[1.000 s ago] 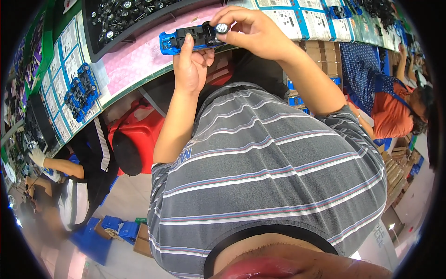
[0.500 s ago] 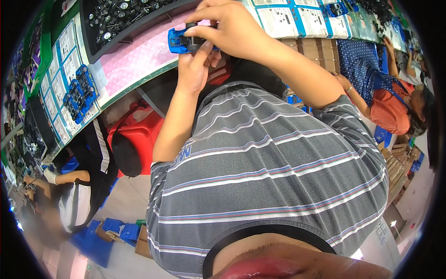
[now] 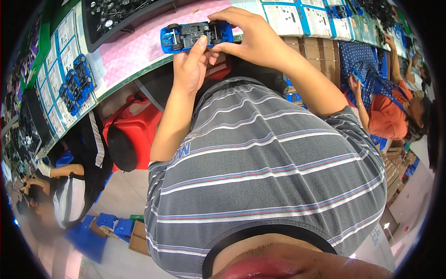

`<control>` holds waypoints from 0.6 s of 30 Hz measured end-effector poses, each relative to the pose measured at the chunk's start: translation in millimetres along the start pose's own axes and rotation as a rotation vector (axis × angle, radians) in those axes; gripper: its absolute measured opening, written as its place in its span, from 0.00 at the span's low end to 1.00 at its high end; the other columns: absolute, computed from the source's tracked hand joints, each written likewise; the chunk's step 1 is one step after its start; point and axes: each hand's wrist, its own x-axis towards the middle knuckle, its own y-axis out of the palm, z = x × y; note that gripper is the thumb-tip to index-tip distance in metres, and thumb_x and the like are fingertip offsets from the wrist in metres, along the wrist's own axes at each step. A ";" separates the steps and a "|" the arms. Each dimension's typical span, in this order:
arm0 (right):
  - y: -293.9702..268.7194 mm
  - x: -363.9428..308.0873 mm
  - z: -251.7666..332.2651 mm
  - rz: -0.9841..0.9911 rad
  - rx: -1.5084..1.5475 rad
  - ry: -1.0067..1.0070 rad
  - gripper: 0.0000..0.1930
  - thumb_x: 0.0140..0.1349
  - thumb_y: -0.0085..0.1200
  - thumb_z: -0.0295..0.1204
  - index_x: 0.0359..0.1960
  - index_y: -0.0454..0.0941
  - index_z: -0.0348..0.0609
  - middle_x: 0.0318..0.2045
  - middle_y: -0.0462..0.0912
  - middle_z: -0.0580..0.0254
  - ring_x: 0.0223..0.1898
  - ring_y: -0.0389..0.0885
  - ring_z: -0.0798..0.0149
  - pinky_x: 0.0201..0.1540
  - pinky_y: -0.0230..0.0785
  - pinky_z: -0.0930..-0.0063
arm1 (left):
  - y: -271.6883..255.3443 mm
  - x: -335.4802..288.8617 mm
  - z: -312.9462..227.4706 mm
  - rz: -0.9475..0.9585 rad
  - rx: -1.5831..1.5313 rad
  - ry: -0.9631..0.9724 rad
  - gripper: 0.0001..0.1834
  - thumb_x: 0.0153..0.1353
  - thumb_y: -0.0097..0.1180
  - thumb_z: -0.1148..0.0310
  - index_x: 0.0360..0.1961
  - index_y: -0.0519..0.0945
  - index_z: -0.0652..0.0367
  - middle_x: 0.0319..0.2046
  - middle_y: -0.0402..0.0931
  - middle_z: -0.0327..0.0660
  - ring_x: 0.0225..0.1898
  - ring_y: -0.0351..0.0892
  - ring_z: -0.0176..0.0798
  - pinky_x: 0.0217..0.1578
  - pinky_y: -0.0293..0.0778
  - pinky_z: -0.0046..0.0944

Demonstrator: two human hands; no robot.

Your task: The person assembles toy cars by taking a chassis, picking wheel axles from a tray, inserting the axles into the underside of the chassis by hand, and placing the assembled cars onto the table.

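A blue toy car [image 3: 191,35] is held upside down over the table's near edge, its black underside facing up and black wheels showing at both ends. From below, my left hand [image 3: 189,72] grips it, the thumb pressed on the underside. At the car's right end, my right hand [image 3: 258,39] has its thumb and fingers around the wheels there. Just beyond the car stands a black tray [image 3: 126,29] holding many small wheels and axles [image 3: 114,10]. Pink bubble wrap [image 3: 134,49] lies beneath and beside the car.
Further left, blue toy cars [image 3: 78,86] rest on printed sheets [image 3: 299,21] that also cover the table at right. A red stool [image 3: 141,123] stands below the table's edge. Co-workers sit on both sides, one in an orange top [image 3: 390,114]. Blue boxes [image 3: 121,228] are behind.
My right hand has moved from the car's left end to its right end, uncovering the underside and left wheels. The co-worker at right has raised a hand holding something blue.
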 end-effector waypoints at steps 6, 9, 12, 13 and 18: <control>-1.2 1.9 1.5 0.011 -0.029 0.008 0.29 0.46 0.71 0.27 0.52 0.77 0.39 0.47 0.81 0.51 0.51 0.80 0.48 0.54 0.73 0.63 | -2.1 1.3 0.3 0.041 0.021 0.028 0.16 0.70 0.50 0.66 0.55 0.69 0.62 0.40 0.78 0.43 0.36 0.77 0.35 0.32 0.70 0.33; -2.8 0.0 1.5 0.032 0.001 -0.018 0.30 0.46 0.71 0.31 0.53 0.76 0.39 0.49 0.80 0.50 0.52 0.78 0.48 0.56 0.71 0.61 | -3.0 0.4 -2.6 0.097 0.019 0.037 0.30 0.71 0.48 0.67 0.70 0.54 0.60 0.50 0.74 0.44 0.40 0.77 0.36 0.33 0.71 0.35; -2.4 2.0 2.5 0.040 0.053 -0.045 0.32 0.45 0.72 0.35 0.53 0.76 0.38 0.50 0.79 0.49 0.54 0.77 0.47 0.58 0.70 0.60 | -0.3 -4.6 -6.2 0.050 0.049 0.043 0.28 0.72 0.48 0.67 0.69 0.56 0.61 0.49 0.74 0.43 0.40 0.77 0.35 0.33 0.71 0.35; -1.1 3.6 3.1 0.036 0.068 -0.053 0.32 0.45 0.73 0.36 0.53 0.77 0.38 0.51 0.78 0.50 0.54 0.77 0.48 0.58 0.70 0.60 | 1.0 -5.8 -6.7 0.045 0.051 0.045 0.28 0.72 0.48 0.67 0.69 0.56 0.61 0.49 0.74 0.43 0.40 0.77 0.35 0.33 0.71 0.35; 1.4 11.2 14.8 0.023 0.103 -0.096 0.31 0.47 0.71 0.38 0.52 0.77 0.38 0.50 0.78 0.49 0.54 0.77 0.47 0.58 0.70 0.60 | -8.0 -7.8 -2.6 0.003 0.035 0.045 0.25 0.71 0.49 0.67 0.66 0.62 0.61 0.50 0.74 0.43 0.40 0.77 0.34 0.33 0.72 0.34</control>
